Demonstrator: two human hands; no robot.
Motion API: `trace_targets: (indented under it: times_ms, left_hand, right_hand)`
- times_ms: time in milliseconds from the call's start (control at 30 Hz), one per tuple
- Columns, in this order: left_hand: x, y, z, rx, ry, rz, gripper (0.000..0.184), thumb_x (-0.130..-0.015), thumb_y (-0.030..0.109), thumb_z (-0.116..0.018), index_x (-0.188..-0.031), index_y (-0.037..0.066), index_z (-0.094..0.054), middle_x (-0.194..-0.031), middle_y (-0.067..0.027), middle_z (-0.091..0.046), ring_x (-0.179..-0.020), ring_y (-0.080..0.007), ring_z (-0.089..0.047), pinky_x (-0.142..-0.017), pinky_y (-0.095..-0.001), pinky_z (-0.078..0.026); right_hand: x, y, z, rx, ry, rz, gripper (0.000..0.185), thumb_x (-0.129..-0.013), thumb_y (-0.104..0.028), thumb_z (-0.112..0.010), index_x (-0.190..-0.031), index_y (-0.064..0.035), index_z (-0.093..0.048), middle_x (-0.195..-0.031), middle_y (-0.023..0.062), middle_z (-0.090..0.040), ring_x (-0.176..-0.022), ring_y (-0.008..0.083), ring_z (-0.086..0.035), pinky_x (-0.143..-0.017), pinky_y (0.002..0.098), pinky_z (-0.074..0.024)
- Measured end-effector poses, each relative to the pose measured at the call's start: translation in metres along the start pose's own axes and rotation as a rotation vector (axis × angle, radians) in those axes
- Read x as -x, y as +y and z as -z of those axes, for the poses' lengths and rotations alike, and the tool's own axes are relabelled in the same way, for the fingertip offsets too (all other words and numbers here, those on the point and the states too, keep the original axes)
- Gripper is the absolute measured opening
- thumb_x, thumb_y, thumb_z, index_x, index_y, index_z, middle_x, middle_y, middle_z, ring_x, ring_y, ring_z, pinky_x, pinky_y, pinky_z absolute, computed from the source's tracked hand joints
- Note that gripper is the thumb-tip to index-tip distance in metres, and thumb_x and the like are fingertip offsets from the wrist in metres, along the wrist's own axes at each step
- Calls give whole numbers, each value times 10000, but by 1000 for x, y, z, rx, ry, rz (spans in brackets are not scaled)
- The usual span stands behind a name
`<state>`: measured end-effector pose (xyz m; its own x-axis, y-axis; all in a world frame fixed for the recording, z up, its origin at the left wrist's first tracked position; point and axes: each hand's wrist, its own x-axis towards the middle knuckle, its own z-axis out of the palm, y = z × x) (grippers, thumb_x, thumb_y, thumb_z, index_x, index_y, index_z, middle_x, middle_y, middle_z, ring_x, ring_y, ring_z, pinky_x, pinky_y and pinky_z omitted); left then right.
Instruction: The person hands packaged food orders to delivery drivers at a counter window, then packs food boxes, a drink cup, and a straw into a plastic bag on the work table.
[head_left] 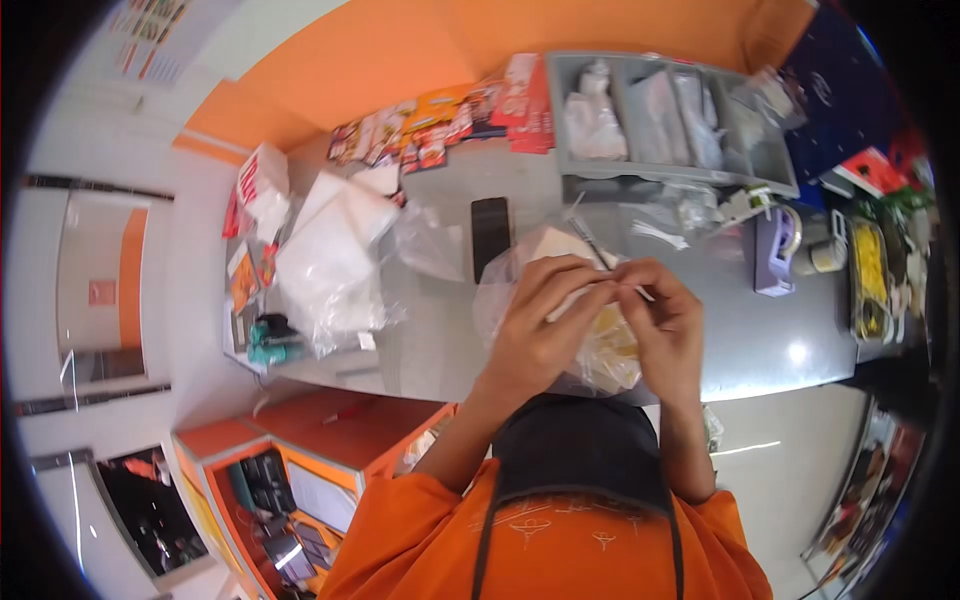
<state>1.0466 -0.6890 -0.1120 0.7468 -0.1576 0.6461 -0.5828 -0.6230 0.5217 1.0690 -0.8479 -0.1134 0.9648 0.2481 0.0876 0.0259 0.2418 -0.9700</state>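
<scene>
My left hand (540, 325) and my right hand (668, 318) meet over the front of the steel table, thumbs and fingertips pinched together. A thin dark strip or stick (594, 244) runs up and away from the fingertips, and a short white end shows by my right fingers. What exactly is pinched is too small to make out. Beneath and between the hands lies a clear plastic bag (612, 372) with something yellowish inside. A pale packet or paper (556, 243) shows behind my left fingers. The palms hide part of the bag.
Behind my left hand lies a black phone (490, 238). White plastic bags and sheets (335, 250) cover the left side. A grey divided tray (672, 178) holds packets at the back, beside sauce sachets (430, 125). White strips (658, 234) and a purple tape dispenser (774, 255) are rightward.
</scene>
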Motion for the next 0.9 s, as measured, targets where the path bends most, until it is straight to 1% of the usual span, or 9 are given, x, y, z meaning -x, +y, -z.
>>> trace_targets:
  times_ms: [100,133,367,500,600,633,700,767,900]
  left_hand:
    - [4,-3,-3,64,43,26,306,-709,-29,-681,-1016,-38,-676,-1036,-136,-637,-1005,-313,-609,-829,-383,-520]
    - [-1,-1,-3,43,85,49,263,-696,-48,-751,-953,-8,-714,-968,-105,-664,-909,-284,-647,-761,-360,-538]
    - [-35,-30,17,303,-190,31,169,-745,18,-758,-911,20,-729,-942,-73,-672,-836,-237,-660,-682,-335,-530]
    - [-42,-23,14,266,-270,-37,186,-753,56,-738,-927,-5,-708,-924,-88,-651,-865,-257,-650,-713,-342,-530]
    - [-18,5,3,150,-107,-74,253,-709,61,-714,-948,-17,-689,-961,-115,-619,-920,-293,-629,-741,-367,-533]
    - [-10,10,-7,158,2,-83,308,-666,62,-692,-962,-19,-677,-1024,-135,-597,-981,-318,-610,-786,-412,-532]
    - [-2,13,-13,172,69,-5,292,-686,74,-674,-968,-2,-683,-1053,-125,-603,-1018,-309,-607,-845,-454,-521]
    - [2,16,-17,118,47,17,278,-717,104,-669,-978,11,-682,-1071,-122,-611,-1041,-307,-606,-888,-490,-509]
    - [20,32,-43,195,91,7,227,-772,155,-657,-960,27,-670,-1034,-119,-633,-1028,-294,-606,-920,-499,-506]
  right_hand:
    - [-2,-4,-2,7,-9,-32,40,-963,2,-576,-974,28,-605,-978,56,-626,-938,106,-583,-852,257,-479]
    - [-4,-6,-1,12,-10,-44,42,-965,-2,-576,-971,28,-605,-983,56,-629,-928,105,-582,-855,254,-474]
    - [-7,-6,4,17,42,-98,97,-980,-51,-570,-984,34,-617,-992,71,-650,-877,107,-602,-835,255,-473]
    - [-2,-11,10,43,79,-67,87,-971,-48,-573,-981,28,-613,-1021,81,-651,-920,122,-592,-860,268,-463]
    - [15,-18,13,73,132,-91,65,-961,-41,-576,-958,20,-599,-1041,78,-638,-956,123,-569,-886,273,-444]
    - [20,-19,17,80,141,-110,72,-965,-48,-555,-958,19,-581,-1042,95,-626,-952,133,-559,-884,282,-442]
    - [26,-23,20,93,112,-83,71,-960,-49,-541,-961,20,-559,-1031,121,-612,-953,160,-553,-882,300,-443]
    - [31,-35,24,321,149,-31,79,-951,-56,-545,-966,21,-544,-1028,143,-598,-946,183,-547,-874,313,-443]
    - [42,-43,44,379,144,-64,69,-911,-8,-585,-892,15,-523,-888,107,-560,-840,154,-525,-784,271,-425]
